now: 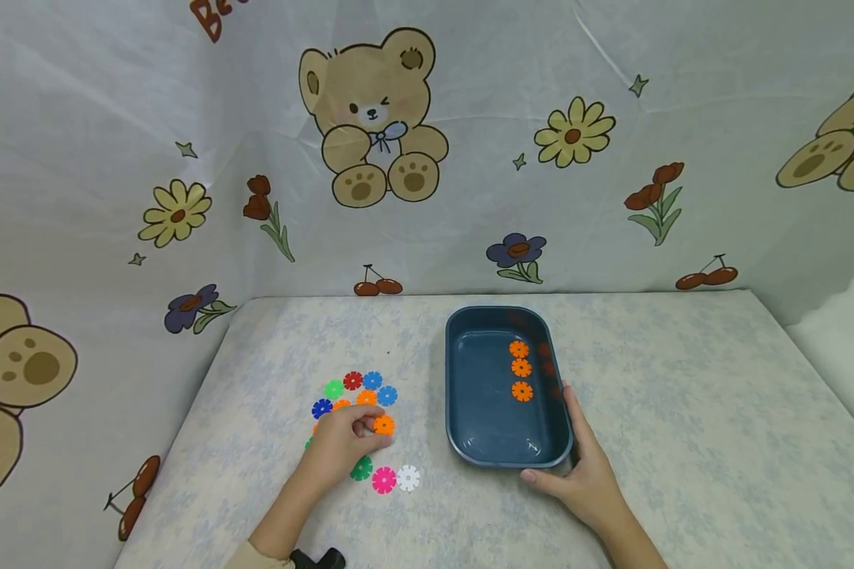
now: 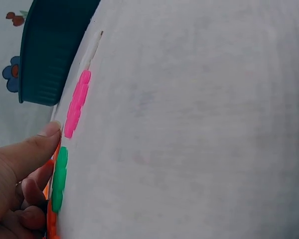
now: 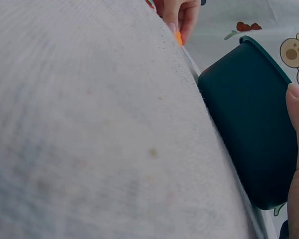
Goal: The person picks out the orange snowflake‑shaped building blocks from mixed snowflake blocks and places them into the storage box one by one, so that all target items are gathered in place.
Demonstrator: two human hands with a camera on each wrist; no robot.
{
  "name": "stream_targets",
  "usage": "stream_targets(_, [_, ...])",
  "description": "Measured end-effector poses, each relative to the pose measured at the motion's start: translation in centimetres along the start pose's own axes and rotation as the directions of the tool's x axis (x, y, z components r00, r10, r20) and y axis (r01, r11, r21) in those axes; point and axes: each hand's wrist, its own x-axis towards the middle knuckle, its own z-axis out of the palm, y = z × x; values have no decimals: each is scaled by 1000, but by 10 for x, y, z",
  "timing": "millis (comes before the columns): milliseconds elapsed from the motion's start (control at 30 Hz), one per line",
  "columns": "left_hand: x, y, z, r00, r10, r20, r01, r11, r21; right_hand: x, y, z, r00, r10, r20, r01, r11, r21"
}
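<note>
My left hand (image 1: 338,449) pinches an orange notched plastic disc (image 1: 384,425) between thumb and fingers, over a loose group of such discs on the table. Around it lie a red disc (image 1: 353,381), a light green disc (image 1: 334,390), a dark blue disc (image 1: 322,408), a green disc (image 1: 360,468), a pink disc (image 1: 384,480) and a white disc (image 1: 409,477); the hand covers some others. To the right stands a dark blue plastic tub (image 1: 480,423) with three orange discs (image 1: 521,367) inside. My right hand (image 1: 589,484) grips its near right corner, thumb at the rim.
The table (image 1: 719,442) has a pale mottled cover. Behind it hangs a white cloth (image 1: 470,158) printed with bears and flowers. A black object (image 1: 322,559) shows by the left wrist at the bottom edge.
</note>
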Motion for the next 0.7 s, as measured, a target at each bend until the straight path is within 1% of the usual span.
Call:
stream_targets(100, [1, -1, 0, 1000, -10, 2, 10, 1000, 2, 0, 0, 0, 1000, -4, 0, 4, 1000, 0])
stream_targets(233, [1, -2, 0, 1000, -6, -1, 6, 1000, 11, 0, 0, 0, 1000, -9, -3, 9, 1000, 1])
stream_targets(400, [0, 5, 2, 999, 6, -32, -7, 999, -49, 0, -1, 0, 1000, -5, -4, 5, 1000, 2])
stream_targets(533, [-2, 21, 3, 999, 30, -40, -35, 992, -119, 0, -1, 0, 1000, 1, -2, -1, 1000, 6])
stream_targets(633, [-3, 39, 3, 998, 63, -15, -64, 988, -143, 0, 0, 0, 1000, -6, -3, 6, 1000, 9])
stream_targets(700, [-4, 51, 5, 995, 98, 2, -97, 985, -143, 0, 0, 0, 1000, -9, -3, 9, 1000, 11])
